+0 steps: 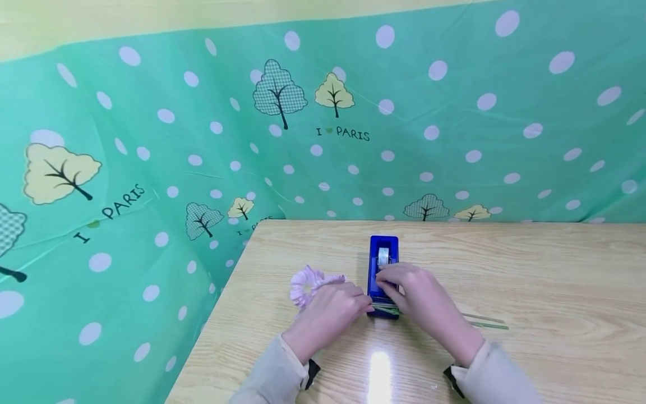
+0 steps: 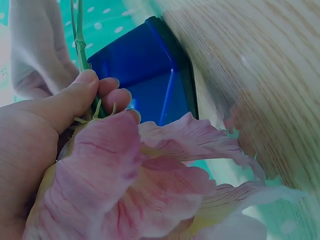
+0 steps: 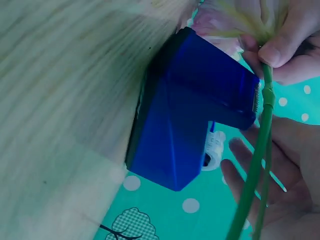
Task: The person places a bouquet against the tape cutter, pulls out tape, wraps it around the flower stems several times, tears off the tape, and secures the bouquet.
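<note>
In the head view my left hand [image 1: 335, 306] pinches the green stems [image 1: 386, 307] of the artificial flowers [image 1: 308, 286] just below the blooms. The pale pink-purple petals [image 2: 170, 185] spread under that hand in the left wrist view. The stems run right, across the front end of a blue tape dispenser [image 1: 374, 264], past its toothed cutter [image 3: 257, 97]. My right hand [image 1: 421, 292] is over the dispenser, thumb and forefinger close together between the tape roll [image 1: 383, 256] and the cutter. I cannot tell whether tape is between those fingertips.
The dispenser stands on a light wood-grain table [image 1: 555, 280]. Behind and to the left hangs a green polka-dot cloth [image 1: 313, 185] with printed trees. The stem ends [image 1: 487, 324] reach out to the right beyond my right wrist.
</note>
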Demonstrator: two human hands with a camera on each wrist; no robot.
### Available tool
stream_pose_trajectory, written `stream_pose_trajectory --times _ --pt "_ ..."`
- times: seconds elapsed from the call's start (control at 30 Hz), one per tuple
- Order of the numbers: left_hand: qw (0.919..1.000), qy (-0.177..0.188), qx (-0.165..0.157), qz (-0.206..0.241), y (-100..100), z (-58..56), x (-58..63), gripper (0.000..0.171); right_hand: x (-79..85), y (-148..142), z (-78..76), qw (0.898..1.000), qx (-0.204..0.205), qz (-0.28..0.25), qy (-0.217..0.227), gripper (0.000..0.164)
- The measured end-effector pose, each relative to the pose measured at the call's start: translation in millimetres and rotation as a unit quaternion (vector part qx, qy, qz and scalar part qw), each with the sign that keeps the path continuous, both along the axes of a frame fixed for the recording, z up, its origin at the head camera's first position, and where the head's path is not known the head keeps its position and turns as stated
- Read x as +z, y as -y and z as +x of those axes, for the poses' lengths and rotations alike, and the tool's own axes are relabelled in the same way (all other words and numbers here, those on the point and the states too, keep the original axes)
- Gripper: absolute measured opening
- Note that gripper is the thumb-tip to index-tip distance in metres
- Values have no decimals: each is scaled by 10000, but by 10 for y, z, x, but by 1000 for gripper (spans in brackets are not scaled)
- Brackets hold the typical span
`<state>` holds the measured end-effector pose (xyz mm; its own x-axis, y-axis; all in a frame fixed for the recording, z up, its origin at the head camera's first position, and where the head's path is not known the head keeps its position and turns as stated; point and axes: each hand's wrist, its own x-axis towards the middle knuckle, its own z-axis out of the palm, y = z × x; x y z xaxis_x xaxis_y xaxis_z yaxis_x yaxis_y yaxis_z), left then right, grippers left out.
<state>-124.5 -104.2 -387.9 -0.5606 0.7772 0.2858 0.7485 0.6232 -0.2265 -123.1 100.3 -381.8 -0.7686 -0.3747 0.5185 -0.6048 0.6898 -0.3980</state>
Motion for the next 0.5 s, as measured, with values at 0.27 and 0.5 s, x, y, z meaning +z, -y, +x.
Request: stream_pose_trajectory --times 0.27,0.5 --pt "10000 -50 -24 26 -3 -6 2 7 3 -16 -18 9992 73 -350 -195 16" --pt "10000 -60 -45 44 -21 5 17 9 -33 -31 -27 9977 345 -321 -496 18"
